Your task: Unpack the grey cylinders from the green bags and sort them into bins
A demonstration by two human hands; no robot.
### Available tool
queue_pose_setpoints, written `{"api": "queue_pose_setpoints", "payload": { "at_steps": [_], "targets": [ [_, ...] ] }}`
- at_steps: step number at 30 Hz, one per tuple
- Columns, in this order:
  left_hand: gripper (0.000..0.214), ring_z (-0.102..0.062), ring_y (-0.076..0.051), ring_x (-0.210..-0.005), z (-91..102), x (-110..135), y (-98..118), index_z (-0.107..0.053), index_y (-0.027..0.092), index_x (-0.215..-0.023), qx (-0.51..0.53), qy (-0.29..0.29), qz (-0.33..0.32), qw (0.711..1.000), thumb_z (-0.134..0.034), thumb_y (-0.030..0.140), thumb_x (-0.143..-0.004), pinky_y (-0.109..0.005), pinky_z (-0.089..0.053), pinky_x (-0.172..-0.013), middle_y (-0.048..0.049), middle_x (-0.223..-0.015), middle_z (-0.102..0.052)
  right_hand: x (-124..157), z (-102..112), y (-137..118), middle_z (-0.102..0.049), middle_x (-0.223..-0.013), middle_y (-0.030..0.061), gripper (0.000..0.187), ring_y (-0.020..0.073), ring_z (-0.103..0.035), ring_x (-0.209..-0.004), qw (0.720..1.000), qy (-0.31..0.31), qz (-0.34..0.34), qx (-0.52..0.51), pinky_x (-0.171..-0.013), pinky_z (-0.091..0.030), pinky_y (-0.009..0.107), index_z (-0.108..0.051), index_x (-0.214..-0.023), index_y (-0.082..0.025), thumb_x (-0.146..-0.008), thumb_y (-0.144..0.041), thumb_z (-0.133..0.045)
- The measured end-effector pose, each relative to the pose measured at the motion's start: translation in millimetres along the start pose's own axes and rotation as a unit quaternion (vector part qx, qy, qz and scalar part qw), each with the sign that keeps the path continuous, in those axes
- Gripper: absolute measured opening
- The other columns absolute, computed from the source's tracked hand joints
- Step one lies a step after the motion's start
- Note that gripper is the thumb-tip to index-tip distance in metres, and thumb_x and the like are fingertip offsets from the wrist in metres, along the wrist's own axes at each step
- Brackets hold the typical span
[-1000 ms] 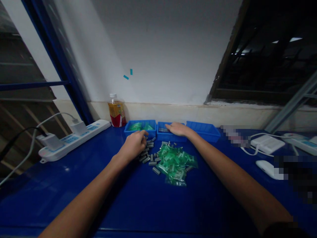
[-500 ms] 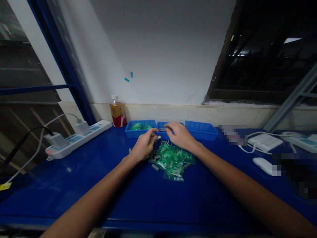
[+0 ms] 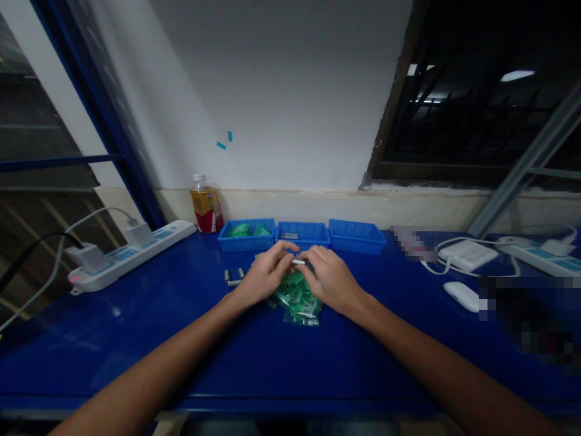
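Looking down from the head camera, I see the person leaning both arms over a blue worktop (image 3: 254, 363), hands nearly meeting in the middle. The left hand (image 3: 265, 274) is curled with thumb and forefinger drawn together, pinching one end of a small, pale metal piece (image 3: 298, 262). The right hand (image 3: 330, 278) is half curled from the other side, its fingertips at the far end of that piece; whether they grip it or only touch it, I can't tell. The piece is held just above a heap of green plastic bags (image 3: 302, 306), partly hidden by the hands. Beside the left hand, a few loose metal cylinders (image 3: 235, 283) lie on the worktop.

Just behind, three blue trays stand in a row below the wall (image 3: 290, 97). The left tray (image 3: 247, 244) has green packets (image 3: 239, 230) in it, the middle tray (image 3: 318, 229) has a few metal cylinders lying in it, and the right tray (image 3: 363, 245) stands close by. A bottle (image 3: 207, 209) with a red and yellow label stands upright left of the trays, near a white power strip (image 3: 129, 257) with two plugs in it. Over to the right there's a white charger (image 3: 468, 255) with its cable and a rounded white case (image 3: 459, 295)
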State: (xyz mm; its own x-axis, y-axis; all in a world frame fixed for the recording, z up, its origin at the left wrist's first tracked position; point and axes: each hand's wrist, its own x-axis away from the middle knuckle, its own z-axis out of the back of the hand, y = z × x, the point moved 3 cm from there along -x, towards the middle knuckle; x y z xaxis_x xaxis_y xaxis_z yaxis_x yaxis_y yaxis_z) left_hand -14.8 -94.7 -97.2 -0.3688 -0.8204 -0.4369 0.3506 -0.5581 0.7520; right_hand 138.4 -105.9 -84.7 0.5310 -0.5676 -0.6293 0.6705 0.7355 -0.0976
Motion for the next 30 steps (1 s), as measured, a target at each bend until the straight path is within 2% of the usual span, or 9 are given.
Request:
{"api": "queue_pose_setpoints", "payload": {
  "at_steps": [3, 5, 9, 12, 18, 23, 27, 30],
  "targets": [
    [0.024, -0.063, -0.016, -0.083, 0.0, 1.4, 6.4, -0.051, 0.018, -0.11, -0.01, 0.001, -0.033, 0.999, -0.049, 0.031, -0.09, -0.026, -0.049, -0.072, -0.0045, -0.091, -0.066, -0.1, 0.7, 3.3, -0.061, -0.083, 0.0067, 0.017, 0.0188, -0.056, -0.08, 0.998, 0.013, -0.037, -0.046, -0.073, -0.043, 0.031, -0.059, -0.088, -0.015, -0.092, -0.024, -0.045],
    [0.021, -0.064, -0.016, -0.085, 1.6, 2.0, 10.7, -0.054, 0.017, -0.105, -0.052, 0.012, -0.054, 0.997, -0.052, 0.029, -0.088, -0.027, -0.048, -0.075, -0.0044, -0.093, -0.067, -0.4, 0.5, 3.1, -0.061, -0.08, 0.0059, 0.02, 0.0185, -0.057, -0.079, 0.997, 0.009, -0.04, -0.064, -0.073, -0.044, 0.032, -0.059, -0.084, -0.016, -0.093, -0.023, -0.043],
    [0.017, -0.063, -0.014, -0.077, 7.5, 2.0, 14.8, -0.058, 0.016, -0.097, -0.111, 0.034, -0.064, 0.991, -0.05, 0.029, -0.09, -0.024, -0.047, -0.071, -0.0021, -0.086, -0.066, -0.1, 1.8, 1.1, -0.061, -0.084, 0.0063, 0.014, 0.0185, -0.057, -0.08, 0.995, 0.034, -0.043, -0.085, -0.075, -0.045, 0.032, -0.058, -0.094, -0.016, -0.091, -0.023, -0.046],
    [0.021, -0.061, -0.013, -0.073, 10.9, 2.0, 14.4, -0.06, 0.015, -0.091, -0.144, 0.042, -0.056, 0.987, -0.046, 0.03, -0.091, -0.023, -0.044, -0.068, -0.0008, -0.081, -0.066, 1.3, 2.9, -1.5, -0.06, -0.092, 0.0082, 0.019, 0.0192, -0.057, -0.084, 0.994, 0.055, -0.038, -0.086, -0.075, -0.046, 0.033, -0.054, -0.103, -0.015, -0.087, -0.025, -0.053],
    [0.032, -0.056, -0.011, -0.061, 9.2, 2.9, 15.0, -0.06, 0.014, -0.077, -0.184, 0.015, -0.039, 0.982, -0.039, 0.032, -0.094, -0.022, -0.04, -0.06, 0.0013, -0.065, -0.06, 2.7, 3.2, -6.1, -0.061, -0.087, 0.0073, 0.013, 0.0197, -0.057, -0.083, 0.998, 0.048, -0.007, -0.031, -0.074, -0.043, 0.033, -0.058, -0.093, -0.016, -0.089, -0.024, -0.049],
    [0.023, -0.06, -0.013, -0.073, 11.7, 3.6, 19.3, -0.055, 0.015, -0.108, -0.143, 0.026, -0.091, 0.985, -0.049, 0.028, -0.089, -0.022, -0.045, -0.066, -0.0022, -0.084, -0.065, 2.5, 2.6, -1.8, -0.061, -0.081, 0.0072, 0.02, 0.0192, -0.056, -0.078, 0.998, 0.046, -0.016, -0.028, -0.071, -0.042, 0.032, -0.059, -0.085, -0.016, -0.092, -0.025, -0.043],
    [0.017, -0.059, -0.014, -0.075, 12.3, 3.7, 17.5, -0.058, 0.016, -0.1, -0.181, 0.024, -0.126, 0.975, -0.05, 0.026, -0.089, -0.025, -0.046, -0.07, -0.0035, -0.084, -0.064, 3.2, 0.8, 1.1, -0.06, -0.079, 0.0063, 0.024, 0.018, -0.056, -0.078, 0.998, 0.025, -0.024, -0.06, -0.072, -0.042, 0.031, -0.058, -0.082, -0.017, -0.093, -0.024, -0.039],
    [0.018, -0.06, -0.015, -0.078, 12.1, 3.0, 14.1, -0.058, 0.016, -0.098, -0.188, 0.018, -0.11, 0.976, -0.047, 0.028, -0.091, -0.026, -0.046, -0.072, -0.0044, -0.085, -0.065, 4.1, 0.7, 2.0, -0.061, -0.085, 0.0071, 0.017, 0.0193, -0.057, -0.08, 0.997, 0.028, -0.038, -0.066, -0.073, -0.043, 0.033, -0.057, -0.094, -0.016, -0.091, -0.028, -0.045]
  ]
}}
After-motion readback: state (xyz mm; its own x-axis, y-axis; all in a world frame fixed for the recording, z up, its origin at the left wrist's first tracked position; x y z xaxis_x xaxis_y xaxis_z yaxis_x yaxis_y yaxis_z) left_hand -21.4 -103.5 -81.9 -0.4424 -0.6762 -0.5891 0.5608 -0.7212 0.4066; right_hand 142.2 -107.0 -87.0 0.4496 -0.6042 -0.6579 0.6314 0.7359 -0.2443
